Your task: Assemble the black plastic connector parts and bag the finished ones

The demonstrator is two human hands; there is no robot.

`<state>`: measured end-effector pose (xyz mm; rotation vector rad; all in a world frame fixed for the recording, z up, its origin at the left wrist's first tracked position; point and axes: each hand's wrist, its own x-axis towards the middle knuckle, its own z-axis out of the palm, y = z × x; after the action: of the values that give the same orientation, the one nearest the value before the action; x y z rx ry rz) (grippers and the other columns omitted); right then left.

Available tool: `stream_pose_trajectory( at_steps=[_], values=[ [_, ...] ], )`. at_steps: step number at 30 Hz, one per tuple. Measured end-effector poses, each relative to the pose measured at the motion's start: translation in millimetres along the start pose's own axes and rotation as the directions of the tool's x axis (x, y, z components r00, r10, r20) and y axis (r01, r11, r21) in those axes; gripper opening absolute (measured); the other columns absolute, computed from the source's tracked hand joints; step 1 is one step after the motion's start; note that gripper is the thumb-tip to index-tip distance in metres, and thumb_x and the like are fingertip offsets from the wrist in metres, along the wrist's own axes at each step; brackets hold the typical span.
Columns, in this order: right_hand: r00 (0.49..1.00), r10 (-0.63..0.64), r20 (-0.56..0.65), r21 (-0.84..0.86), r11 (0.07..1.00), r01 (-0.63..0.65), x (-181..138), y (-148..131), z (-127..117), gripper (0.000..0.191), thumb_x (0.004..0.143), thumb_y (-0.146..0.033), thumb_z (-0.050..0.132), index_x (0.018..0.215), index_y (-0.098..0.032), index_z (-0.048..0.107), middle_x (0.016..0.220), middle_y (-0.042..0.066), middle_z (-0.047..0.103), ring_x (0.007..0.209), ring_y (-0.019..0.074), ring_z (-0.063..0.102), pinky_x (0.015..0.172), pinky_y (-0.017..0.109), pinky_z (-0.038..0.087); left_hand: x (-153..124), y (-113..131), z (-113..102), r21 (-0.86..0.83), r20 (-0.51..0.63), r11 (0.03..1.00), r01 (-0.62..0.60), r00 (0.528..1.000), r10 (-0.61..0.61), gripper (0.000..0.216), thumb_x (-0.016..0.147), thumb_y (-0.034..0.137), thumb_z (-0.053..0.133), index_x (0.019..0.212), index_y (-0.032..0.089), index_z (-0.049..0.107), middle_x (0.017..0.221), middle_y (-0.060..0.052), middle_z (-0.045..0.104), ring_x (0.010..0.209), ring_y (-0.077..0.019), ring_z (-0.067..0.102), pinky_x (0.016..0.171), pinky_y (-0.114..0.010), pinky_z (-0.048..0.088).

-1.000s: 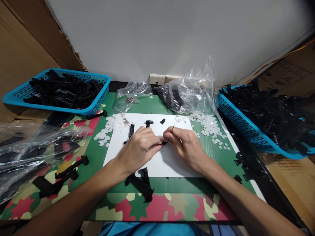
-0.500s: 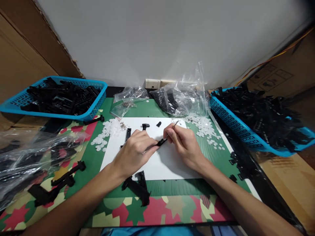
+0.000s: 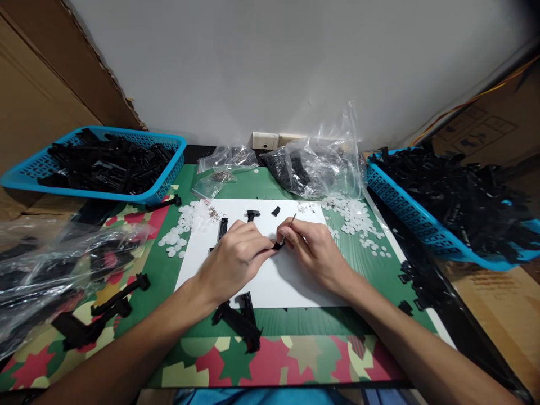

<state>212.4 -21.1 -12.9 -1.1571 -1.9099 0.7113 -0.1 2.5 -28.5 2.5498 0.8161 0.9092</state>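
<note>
Over the white sheet (image 3: 291, 281), my left hand (image 3: 236, 253) is closed on a small black plastic part (image 3: 278, 245), most of it hidden by the fingers. My right hand (image 3: 310, 242) pinches a thin metal tool (image 3: 294, 218), perhaps tweezers, its lower end touching or close to that part. Behind the hands lie a small black piece (image 3: 275, 211) and a T-shaped black part (image 3: 252, 214). A long black part (image 3: 223, 228) sits beyond my left hand. Nearer to me, black plastic parts (image 3: 240, 323) lie across the sheet's front edge.
Blue baskets heaped with black parts stand at left (image 3: 147, 197) and right (image 3: 392, 202). White discs lie in piles left (image 3: 177, 230) and right (image 3: 352, 216) of the sheet. Clear bags (image 3: 320, 169) rest against the wall. More black parts (image 3: 88, 326) lie at the left.
The metal tool in my right hand has turned more upright, and its lower end is nearer the black part. My left hand keeps its grip. The view has shifted slightly.
</note>
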Motion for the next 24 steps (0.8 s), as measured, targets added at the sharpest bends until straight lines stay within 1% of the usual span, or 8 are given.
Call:
stream_pose_trajectory(
  at_steps=[7,12,16,18,20,22,24],
  values=[
    [1.000,-0.003,0.011,-0.036,0.999,0.004,0.3,0.3,0.3,0.028,0.110,-0.021,0.047,0.085,-0.018,0.060,0.074,-0.002,0.060,0.062,0.0102,0.051,0.064,0.024,0.038,-1.1,1.1,1.5,0.008,0.000,1.000,-0.001,1.000,0.001,0.012,0.101,0.014,0.066,0.090,0.017,0.071,0.083,-0.003,0.072,0.081,-0.0188,0.061,0.079,-0.035,0.043],
    [1.000,0.002,0.015,-0.012,1.000,-0.002,-1.3,2.0,2.4,0.027,0.110,-0.021,0.047,0.088,-0.017,0.063,0.077,0.000,0.065,0.065,0.0111,0.056,0.066,0.025,0.042,-0.6,2.0,1.1,-0.006,0.008,1.000,0.022,1.000,-0.022,0.014,0.102,0.013,0.064,0.090,0.017,0.070,0.080,-0.002,0.070,0.081,-0.0188,0.062,0.078,-0.035,0.043],
    [1.000,-0.007,0.018,0.010,1.000,0.006,-1.4,0.7,3.6,0.027,0.110,-0.023,0.047,0.090,-0.017,0.064,0.080,0.001,0.067,0.068,0.0120,0.060,0.067,0.026,0.044,-0.4,1.7,0.9,-0.008,-0.002,1.000,0.008,1.000,-0.008,0.014,0.101,0.012,0.063,0.090,0.017,0.069,0.082,-0.003,0.070,0.081,-0.0187,0.062,0.077,-0.035,0.044],
    [1.000,-0.013,0.007,0.025,1.000,0.012,-1.4,-1.0,2.0,0.028,0.111,-0.024,0.047,0.090,-0.018,0.064,0.081,0.001,0.067,0.069,0.0126,0.060,0.067,0.027,0.044,-0.1,1.5,0.9,-0.012,-0.011,1.000,0.008,1.000,-0.008,0.012,0.100,0.010,0.064,0.094,0.017,0.070,0.083,-0.003,0.071,0.082,-0.0190,0.063,0.078,-0.036,0.044],
    [0.999,-0.016,-0.046,0.027,0.999,0.017,-1.2,-2.6,-2.1,0.029,0.111,-0.027,0.047,0.090,-0.019,0.064,0.080,0.001,0.065,0.069,0.0130,0.058,0.068,0.028,0.044,0.4,1.5,0.7,-0.028,-0.043,0.999,0.020,0.999,-0.021,0.011,0.099,0.009,0.066,0.102,0.018,0.072,0.084,-0.003,0.073,0.083,-0.0194,0.065,0.079,-0.036,0.046],
    [0.985,-0.021,-0.169,0.008,1.000,0.023,-0.4,-3.0,-8.8,0.032,0.112,-0.029,0.046,0.087,-0.020,0.063,0.079,0.001,0.061,0.071,0.0143,0.056,0.070,0.030,0.043,1.4,2.2,-0.3,-0.060,-0.111,0.997,0.051,0.992,-0.058,0.016,0.097,0.011,0.071,0.111,0.018,0.074,0.086,-0.003,0.075,0.083,-0.0193,0.066,0.080,-0.036,0.048],
    [0.949,-0.032,-0.313,-0.014,0.999,0.029,0.9,-1.4,-17.6,0.036,0.112,-0.031,0.045,0.081,-0.021,0.060,0.081,0.002,0.058,0.077,0.0167,0.056,0.075,0.033,0.042,2.8,3.6,-2.4,-0.102,-0.190,0.990,0.097,0.975,-0.115,0.020,0.094,0.014,0.076,0.113,0.019,0.075,0.087,-0.003,0.075,0.080,-0.0188,0.066,0.078,-0.036,0.049]
  ],
)
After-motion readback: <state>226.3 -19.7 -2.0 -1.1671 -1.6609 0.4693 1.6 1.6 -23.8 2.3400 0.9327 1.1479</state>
